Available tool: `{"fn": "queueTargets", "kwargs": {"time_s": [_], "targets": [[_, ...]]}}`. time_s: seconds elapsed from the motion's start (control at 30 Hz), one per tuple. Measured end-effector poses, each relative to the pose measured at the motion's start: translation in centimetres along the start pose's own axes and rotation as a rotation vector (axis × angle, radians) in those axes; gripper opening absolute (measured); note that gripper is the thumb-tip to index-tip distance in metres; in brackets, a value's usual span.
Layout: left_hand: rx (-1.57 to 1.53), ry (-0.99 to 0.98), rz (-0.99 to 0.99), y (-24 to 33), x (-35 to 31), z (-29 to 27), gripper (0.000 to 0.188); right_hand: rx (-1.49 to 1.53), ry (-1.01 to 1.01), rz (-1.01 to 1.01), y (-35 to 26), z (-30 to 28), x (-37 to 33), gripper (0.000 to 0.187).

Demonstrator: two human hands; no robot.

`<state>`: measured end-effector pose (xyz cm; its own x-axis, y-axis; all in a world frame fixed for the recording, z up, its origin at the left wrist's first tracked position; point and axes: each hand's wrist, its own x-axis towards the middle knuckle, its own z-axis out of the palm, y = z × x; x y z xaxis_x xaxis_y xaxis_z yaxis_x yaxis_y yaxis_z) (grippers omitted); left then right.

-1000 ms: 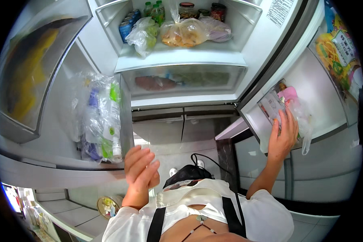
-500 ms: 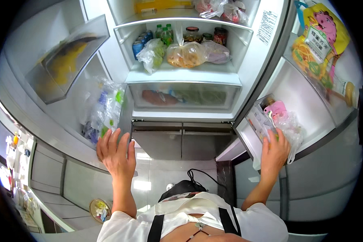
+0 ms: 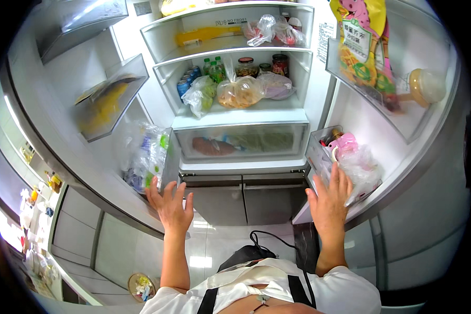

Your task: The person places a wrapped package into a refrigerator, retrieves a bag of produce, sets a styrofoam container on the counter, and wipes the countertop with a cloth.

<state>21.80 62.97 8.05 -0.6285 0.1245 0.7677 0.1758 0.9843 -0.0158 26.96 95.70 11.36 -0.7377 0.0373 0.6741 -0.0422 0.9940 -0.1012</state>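
Observation:
Both doors of the refrigerator stand open around me. My left hand (image 3: 171, 208) has its fingers spread, at the bottom bin of the left door (image 3: 86, 191), where clear plastic bags (image 3: 149, 152) with green and purple marks lie. My right hand (image 3: 329, 201) is open too, fingers up, at the bottom bin of the right door (image 3: 397, 172). Beside its fingertips are a pink item (image 3: 343, 142) and a crumpled clear bag (image 3: 362, 170). Neither hand holds anything; whether the fingertips touch the bins I cannot tell.
Shelves hold blue cans (image 3: 184, 87), green-capped bottles (image 3: 215, 70), jars (image 3: 280, 65) and a knotted bag of orange-brown food (image 3: 240, 92). Below sits a clear drawer (image 3: 243, 142). A yellow package (image 3: 357, 31) stands in the right door. A waste basket (image 3: 141, 287) is on the floor at left.
Both doors have swung somewhat inward, and my hands have come closer together with them. The view has tilted up, showing more of the upper shelves.

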Motion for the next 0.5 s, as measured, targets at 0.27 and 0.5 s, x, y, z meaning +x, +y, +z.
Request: {"fn": "queueTargets", "kwargs": {"time_s": [0.27, 0.5], "targets": [[-0.093, -0.062, -0.015, 3.7, 1.6, 1.1, 0.029, 0.209, -0.050, -0.212, -5.7, 1.4, 0.8, 0.038], [-0.466, 0.086, 0.140, 6.3, 2.6, 0.6, 0.030, 0.590, 0.212, -0.396, -7.2, -0.6, 1.5, 0.035]]}}
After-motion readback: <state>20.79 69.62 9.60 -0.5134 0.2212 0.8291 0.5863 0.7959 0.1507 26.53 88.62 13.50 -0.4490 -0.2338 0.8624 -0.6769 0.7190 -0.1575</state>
